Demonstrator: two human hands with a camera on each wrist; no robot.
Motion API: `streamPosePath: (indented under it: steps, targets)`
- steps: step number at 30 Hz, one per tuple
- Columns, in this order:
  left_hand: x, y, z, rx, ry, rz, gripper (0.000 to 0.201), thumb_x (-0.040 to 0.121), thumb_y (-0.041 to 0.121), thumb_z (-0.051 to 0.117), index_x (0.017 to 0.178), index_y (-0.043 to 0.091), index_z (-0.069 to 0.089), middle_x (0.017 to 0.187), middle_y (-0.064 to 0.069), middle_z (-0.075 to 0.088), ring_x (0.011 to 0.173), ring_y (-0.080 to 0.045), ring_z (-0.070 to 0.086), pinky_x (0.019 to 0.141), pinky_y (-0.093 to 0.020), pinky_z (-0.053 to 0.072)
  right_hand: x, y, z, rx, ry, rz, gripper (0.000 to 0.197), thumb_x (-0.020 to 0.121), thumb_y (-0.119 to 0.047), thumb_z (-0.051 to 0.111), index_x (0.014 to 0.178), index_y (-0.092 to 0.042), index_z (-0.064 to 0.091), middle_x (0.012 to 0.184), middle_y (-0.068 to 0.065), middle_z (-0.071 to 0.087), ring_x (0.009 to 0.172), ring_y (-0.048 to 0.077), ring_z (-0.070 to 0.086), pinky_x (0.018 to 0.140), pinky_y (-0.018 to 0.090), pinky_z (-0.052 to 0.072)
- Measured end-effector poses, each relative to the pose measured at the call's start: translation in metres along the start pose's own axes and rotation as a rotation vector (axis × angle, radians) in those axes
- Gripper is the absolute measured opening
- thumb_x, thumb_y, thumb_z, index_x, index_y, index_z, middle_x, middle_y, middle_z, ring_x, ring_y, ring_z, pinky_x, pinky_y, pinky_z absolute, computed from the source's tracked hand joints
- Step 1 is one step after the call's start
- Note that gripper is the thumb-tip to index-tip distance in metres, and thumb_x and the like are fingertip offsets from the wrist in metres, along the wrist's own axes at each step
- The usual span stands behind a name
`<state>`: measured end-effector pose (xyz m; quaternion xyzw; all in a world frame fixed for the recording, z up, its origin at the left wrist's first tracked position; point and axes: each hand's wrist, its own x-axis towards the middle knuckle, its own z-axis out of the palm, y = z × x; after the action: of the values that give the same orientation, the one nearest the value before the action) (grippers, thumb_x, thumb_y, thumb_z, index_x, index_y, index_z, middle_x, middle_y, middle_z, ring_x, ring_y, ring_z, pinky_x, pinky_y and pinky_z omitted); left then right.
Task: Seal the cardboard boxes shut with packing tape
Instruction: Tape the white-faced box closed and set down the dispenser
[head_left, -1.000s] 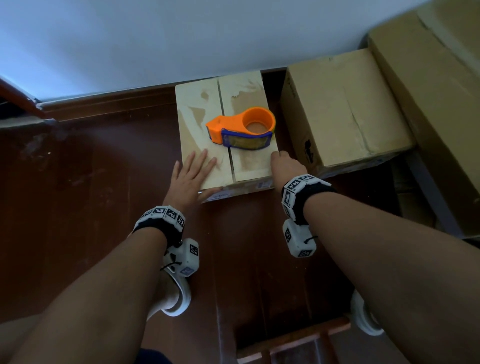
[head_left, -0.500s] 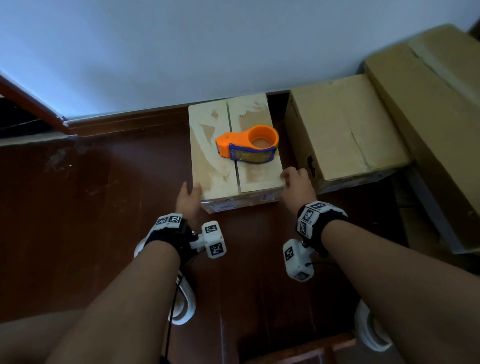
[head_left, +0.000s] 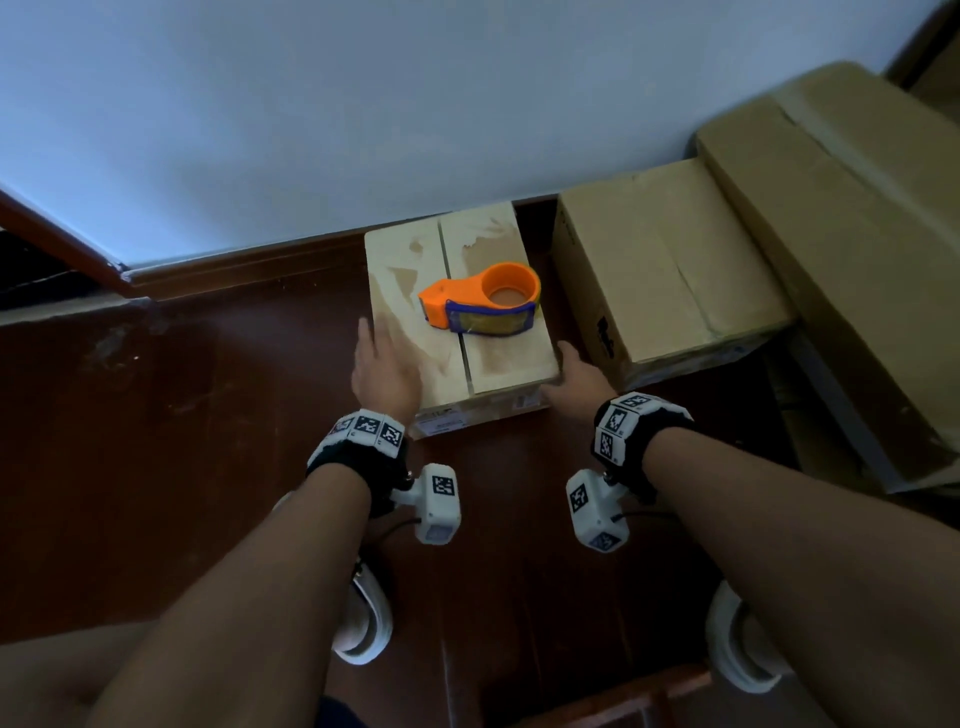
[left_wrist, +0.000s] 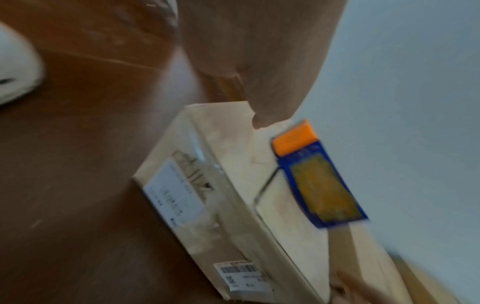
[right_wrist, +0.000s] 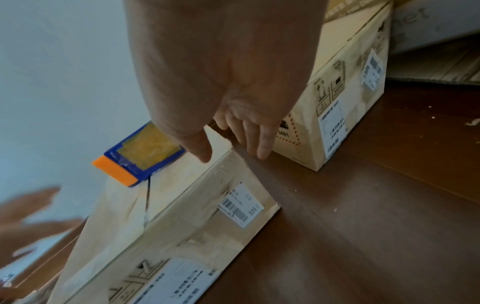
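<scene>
Judging task barely begun: small box (head_left: 457, 322) on floor, flaps closed, centre seam untaped. Tape dispenser (head_left: 480, 304) lies untouched on its top. Our left hand (head_left: 387, 371) flat, fingers spread, on box's left edge; right hand (head_left: 576, 376) relaxed against box's right side, holding nothing. Larger box (head_left: 670, 260) just right awaits.

We see the small box (head_left: 457, 332) on the floor (head_left: 182, 415) with open floor at its 9 o'clock and 6 o'clock sides. At 12 o'clock the wall (head_left: 363, 104) and baseboard close it off. At 3 o'clock the medium box (head_left: 670, 265) stands near, leaving a narrow gap where our right hand (head_left: 576, 376) sits, its fingers (right_wrist: 262, 144) reaching down into it. On the small box's top, the tape dispenser (head_left: 480, 304) blocks the middle of the seam; the near stretch of the right flap is bare. Our left hand (head_left: 387, 371) covers the near left corner. A large box (head_left: 841, 249) walls off the far 3 o'clock side.
</scene>
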<state>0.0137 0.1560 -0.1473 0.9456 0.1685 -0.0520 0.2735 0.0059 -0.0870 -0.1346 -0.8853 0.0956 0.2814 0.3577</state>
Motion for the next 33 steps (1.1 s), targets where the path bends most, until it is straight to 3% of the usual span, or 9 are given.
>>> streamPosePath:
  steps: [4, 7, 12, 16, 20, 23, 27, 30, 33]
  targets:
    - [0.021, 0.063, -0.001, 0.11, -0.147, 0.526, 0.062, 0.095, 0.01, 0.051, 0.151, 0.017, 0.026, 0.159, -0.002, 0.021, 0.141, -0.023, 0.031, 0.111, -0.043, 0.036, 0.004, -0.002, -0.026, -0.095, 0.109, -0.038, 0.056, 0.095, -0.018, 0.051, 0.147, -0.017, 0.03, 0.133, 0.015, 0.053, 0.115, 0.031, 0.055, 0.089, 0.035, 0.047]
    - [0.031, 0.101, 0.004, 0.307, -0.366, 0.602, 0.058, 0.097, 0.02, 0.052, 0.15, 0.02, 0.029, 0.156, -0.003, 0.031, 0.136, -0.025, 0.039, 0.109, -0.042, 0.037, 0.007, -0.008, -0.044, -0.118, 0.227, -0.095, 0.044, 0.095, -0.015, 0.049, 0.138, -0.016, 0.044, 0.131, 0.012, 0.056, 0.115, 0.03, 0.055, 0.092, 0.035, 0.046]
    - [0.039, 0.118, 0.007, 0.524, -0.424, 0.622, 0.029, 0.098, 0.021, 0.047, 0.127, 0.024, 0.053, 0.103, -0.007, 0.065, 0.08, -0.024, 0.064, 0.074, -0.042, 0.057, 0.014, -0.014, -0.048, -0.081, 0.308, -0.15, 0.036, 0.094, -0.012, 0.045, 0.127, -0.02, 0.055, 0.125, 0.01, 0.059, 0.107, 0.029, 0.059, 0.084, 0.031, 0.047]
    - [0.041, 0.103, 0.003, 0.469, -0.459, 0.664, 0.033, 0.094, 0.006, 0.051, 0.125, 0.018, 0.056, 0.114, -0.008, 0.063, 0.096, -0.026, 0.061, 0.077, -0.035, 0.049, 0.02, -0.027, -0.043, -0.173, 0.386, -0.299, 0.038, 0.091, -0.012, 0.05, 0.129, -0.017, 0.051, 0.127, 0.006, 0.057, 0.115, 0.027, 0.053, 0.094, 0.036, 0.045]
    - [0.041, 0.078, -0.017, 0.237, -0.477, 0.708, 0.035, 0.095, 0.027, 0.057, 0.128, 0.019, 0.058, 0.134, -0.003, 0.056, 0.116, -0.022, 0.055, 0.095, -0.036, 0.044, 0.028, -0.056, -0.031, -0.576, 0.265, -0.534, 0.037, 0.09, -0.035, 0.057, 0.123, -0.017, 0.052, 0.126, 0.003, 0.054, 0.121, 0.026, 0.044, 0.096, 0.039, 0.037]
    - [0.043, 0.048, -0.036, 0.183, -0.372, 0.652, 0.045, 0.096, 0.019, 0.055, 0.14, 0.02, 0.049, 0.152, 0.001, 0.039, 0.122, -0.022, 0.053, 0.104, -0.037, 0.04, 0.033, -0.074, -0.017, -0.753, 0.078, -0.426, 0.019, 0.092, -0.036, 0.054, 0.104, -0.023, 0.051, 0.101, 0.001, 0.061, 0.105, 0.026, 0.055, 0.096, 0.041, 0.032]
    - [0.043, -0.008, -0.059, 0.051, -0.214, 0.505, 0.042, 0.093, 0.008, 0.055, 0.134, 0.019, 0.055, 0.152, -0.001, 0.039, 0.124, -0.024, 0.054, 0.106, -0.039, 0.041, 0.036, -0.085, -0.006, -0.802, 0.087, -0.369, 0.005, 0.094, -0.015, 0.049, 0.095, -0.02, 0.05, 0.088, 0.004, 0.057, 0.093, 0.031, 0.059, 0.084, 0.04, 0.042]
    - [0.039, -0.05, -0.072, -0.031, -0.132, 0.264, 0.039, 0.094, 0.008, 0.055, 0.132, 0.015, 0.058, 0.148, -0.001, 0.044, 0.129, -0.02, 0.05, 0.107, -0.026, 0.035, 0.03, -0.099, -0.006, -0.79, 0.056, -0.375, 0.015, 0.096, -0.018, 0.047, 0.106, -0.015, 0.058, 0.097, 0.008, 0.061, 0.091, 0.03, 0.06, 0.065, 0.032, 0.042]
    - [0.036, -0.101, -0.076, -0.154, -0.092, -0.038, 0.033, 0.094, 0.013, 0.057, 0.126, 0.02, 0.062, 0.131, 0.0, 0.06, 0.12, -0.02, 0.057, 0.1, -0.023, 0.04, 0.023, -0.126, 0.0, -0.694, 0.044, -0.502, 0.014, 0.095, -0.022, 0.048, 0.095, -0.017, 0.06, 0.082, 0.006, 0.059, 0.078, 0.027, 0.058, 0.052, 0.028, 0.031]
